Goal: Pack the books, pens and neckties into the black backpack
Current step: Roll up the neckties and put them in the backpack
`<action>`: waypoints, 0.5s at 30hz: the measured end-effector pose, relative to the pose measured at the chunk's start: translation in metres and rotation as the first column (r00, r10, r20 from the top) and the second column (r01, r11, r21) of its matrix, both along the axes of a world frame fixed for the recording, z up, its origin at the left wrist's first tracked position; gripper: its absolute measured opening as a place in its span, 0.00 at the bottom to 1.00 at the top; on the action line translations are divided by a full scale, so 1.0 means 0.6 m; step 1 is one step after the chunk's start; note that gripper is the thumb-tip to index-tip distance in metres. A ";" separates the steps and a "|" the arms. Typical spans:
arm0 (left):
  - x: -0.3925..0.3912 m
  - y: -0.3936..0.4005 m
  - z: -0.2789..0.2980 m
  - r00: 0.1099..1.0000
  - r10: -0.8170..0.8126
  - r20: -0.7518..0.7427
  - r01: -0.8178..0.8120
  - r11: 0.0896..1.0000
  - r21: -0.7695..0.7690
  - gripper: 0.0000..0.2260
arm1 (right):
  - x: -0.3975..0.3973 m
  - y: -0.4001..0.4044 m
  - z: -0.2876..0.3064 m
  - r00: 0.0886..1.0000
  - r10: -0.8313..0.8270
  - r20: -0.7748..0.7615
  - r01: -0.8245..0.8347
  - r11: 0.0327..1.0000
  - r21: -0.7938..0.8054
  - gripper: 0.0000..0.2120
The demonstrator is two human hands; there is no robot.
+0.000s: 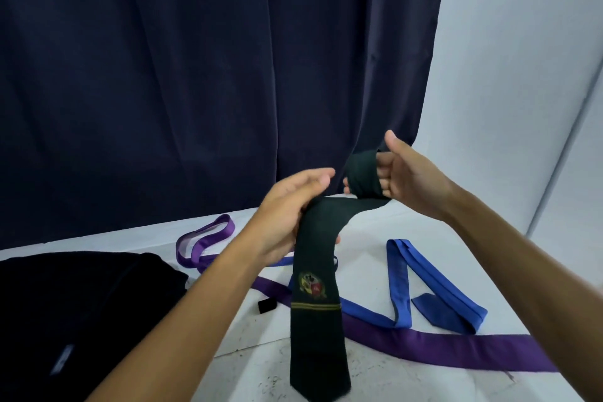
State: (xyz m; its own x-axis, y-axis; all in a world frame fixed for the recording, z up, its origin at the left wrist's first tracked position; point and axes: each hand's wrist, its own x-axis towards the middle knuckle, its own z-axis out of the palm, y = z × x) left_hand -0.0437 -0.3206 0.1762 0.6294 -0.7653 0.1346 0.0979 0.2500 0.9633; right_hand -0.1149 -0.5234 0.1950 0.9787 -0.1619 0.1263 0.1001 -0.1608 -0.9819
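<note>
1. The dark green necktie (318, 313) is the thing in hand: a matte, almost black-green fabric with an embroidered crest in gold, red and white above a pair of thin gold stripes across the wide blade.
2. Its narrow end is wound in several turns round the fingers of the right hand (403, 178), which are curled inside the wrap with the thumb sticking up free above it.
3. From that wrap the tie runs left and down into the left hand (290, 215), whose fingers and thumb close loosely round the band; below it the wide blade hangs to its pointed tip near the white table (248, 365).
4. A purple necktie (440, 347) and a blue necktie (399, 274) lie loose on the table behind the hanging blade, crossing each other.
5. The black backpack (75, 310) sits at the table's left, well apart from the held tie.
6. The backpack is cut off by the picture's edge and so dark that its opening cannot be made out; a small black object (267, 305) beside it is too small to name. The right fingertips are mostly hidden under the wrap.
</note>
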 end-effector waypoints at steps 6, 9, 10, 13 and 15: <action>0.057 0.020 0.040 0.992 -0.079 0.098 0.052 0.965 0.259 0.22 | -0.011 0.008 -0.029 0.894 0.320 -0.313 -0.381 0.912 -0.154 0.53; 0.094 0.020 0.039 0.968 -0.168 0.189 0.070 0.897 0.436 0.27 | -0.026 0.012 -0.033 0.772 0.523 -0.360 -0.585 0.807 -0.081 0.40; 0.104 0.018 0.033 0.958 -0.208 0.198 0.089 0.871 0.483 0.28 | -0.030 0.015 -0.033 0.721 0.591 -0.361 -0.644 0.764 -0.034 0.35; 0.119 0.003 0.002 0.942 -0.301 0.145 0.174 0.813 0.555 0.29 | -0.029 0.027 -0.044 0.597 0.746 -0.296 -0.749 0.650 0.126 0.24; 0.120 -0.009 -0.030 0.935 -0.343 0.087 0.243 0.802 0.545 0.30 | -0.024 0.030 -0.052 0.562 0.803 -0.198 -0.774 0.595 0.216 0.21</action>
State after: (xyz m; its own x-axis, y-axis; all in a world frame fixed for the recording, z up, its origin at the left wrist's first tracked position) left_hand 0.0282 -0.3260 0.1584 0.3680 -0.8956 -0.2500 -0.0953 -0.3038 0.9480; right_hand -0.1291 -0.5053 0.1640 0.7124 0.6934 -0.1079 -0.1052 -0.0465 -0.9934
